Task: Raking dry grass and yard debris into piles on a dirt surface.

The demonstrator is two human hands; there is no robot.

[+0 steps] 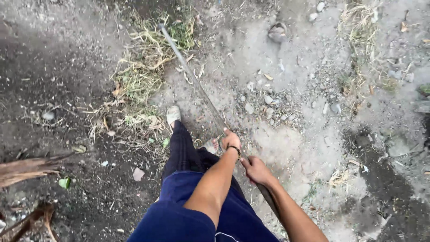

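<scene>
Right hand [256, 170]: nearest on the long pole [210, 107], fingers curled shut around the shaft, knuckles up, thumb side toward the far end; forearm running off the bottom edge.
Left hand [231, 141]: just beyond the right hand on the same pole, fingers wrapped closed on the shaft, thumb raised along it; dark band at the wrist.
Gap between hands: small, the two grips near but not touching.
Pole: thin, grey, straight; slanting from lower right, under both hands, up and left across the ground.
Trousers [197, 197]: dark blue, left of the pole, below the hands.
Light shoe [173, 114]: left of the pole's middle stretch, toe pointing away.
Second foot [210, 145]: just left of the pole beside the left hand, mostly hidden.
Pole's far end: resting at the grass clump [148, 67]; head of the tool too hidden to tell.
Grass clump: dry and green stalks, piled left of the pole's tip.
Pebbles [268, 101]: scattered on pale dirt right of the pole.
Brown dry frond [27, 170]: far left of the pole, on darker soil.
</scene>
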